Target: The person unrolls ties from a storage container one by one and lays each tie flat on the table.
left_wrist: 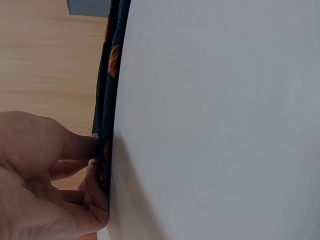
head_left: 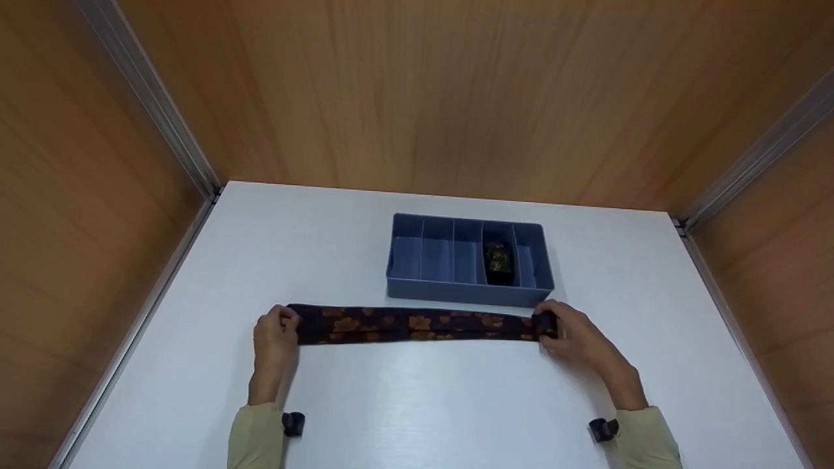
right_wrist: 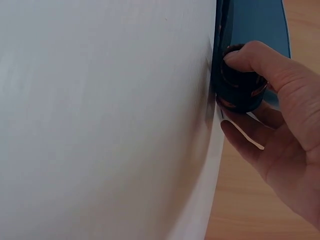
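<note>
A dark necktie (head_left: 417, 324) with orange flowers lies stretched from side to side on the white table. Its right end is wound into a small roll (right_wrist: 244, 90), which my right hand (head_left: 576, 335) grips with the thumb on the near side and the fingers beneath. At the wider left end, my left hand (head_left: 273, 337) pinches the fabric between thumb and fingers. In the left wrist view the necktie appears edge-on along the left hand (left_wrist: 45, 175), and its far stretch runs out of the frame.
Just behind the necktie stands a blue divided box (head_left: 456, 292). One compartment, right of its middle, holds a dark rolled item (head_left: 500, 260) with a gold pattern. Wooden panels (head_left: 417, 98) enclose the table (head_left: 417, 397) at the back and both sides.
</note>
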Demonstrator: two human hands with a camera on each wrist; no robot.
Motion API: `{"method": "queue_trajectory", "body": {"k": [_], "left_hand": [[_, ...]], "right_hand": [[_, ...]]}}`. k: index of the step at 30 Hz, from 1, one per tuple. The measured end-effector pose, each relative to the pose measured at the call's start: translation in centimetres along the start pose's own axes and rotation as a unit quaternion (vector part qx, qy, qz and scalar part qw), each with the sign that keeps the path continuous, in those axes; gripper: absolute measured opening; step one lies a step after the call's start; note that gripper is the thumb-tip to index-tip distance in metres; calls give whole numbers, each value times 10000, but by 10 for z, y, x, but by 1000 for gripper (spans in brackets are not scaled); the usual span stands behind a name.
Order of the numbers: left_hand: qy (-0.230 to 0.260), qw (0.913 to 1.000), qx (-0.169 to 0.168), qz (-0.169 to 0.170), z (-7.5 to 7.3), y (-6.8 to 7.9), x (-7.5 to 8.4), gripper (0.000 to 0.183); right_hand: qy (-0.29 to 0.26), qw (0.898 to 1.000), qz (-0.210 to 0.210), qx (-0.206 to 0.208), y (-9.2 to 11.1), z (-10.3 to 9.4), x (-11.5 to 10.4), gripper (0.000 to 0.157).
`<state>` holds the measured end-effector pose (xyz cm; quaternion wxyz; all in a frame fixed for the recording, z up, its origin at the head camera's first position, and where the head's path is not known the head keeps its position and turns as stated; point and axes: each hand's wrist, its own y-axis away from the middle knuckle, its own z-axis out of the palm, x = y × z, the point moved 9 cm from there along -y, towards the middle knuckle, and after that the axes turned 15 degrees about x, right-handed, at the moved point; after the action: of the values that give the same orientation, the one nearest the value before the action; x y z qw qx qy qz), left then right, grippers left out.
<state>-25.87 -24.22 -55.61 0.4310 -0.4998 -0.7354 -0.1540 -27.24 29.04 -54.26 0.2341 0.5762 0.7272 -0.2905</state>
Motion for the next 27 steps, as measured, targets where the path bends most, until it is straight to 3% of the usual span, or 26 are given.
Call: {"method": "queue_trajectory", "body": {"k": [17, 27], "left_hand": [[29, 9993, -362, 123, 4, -5, 3, 7], [-11, 9989, -461, -35, 3, -6, -3, 6]], "right_hand": [[107, 9996, -278, 17, 6, -7, 2, 46], [220, 9984, -514, -7, 4, -10, 3, 50]]}}
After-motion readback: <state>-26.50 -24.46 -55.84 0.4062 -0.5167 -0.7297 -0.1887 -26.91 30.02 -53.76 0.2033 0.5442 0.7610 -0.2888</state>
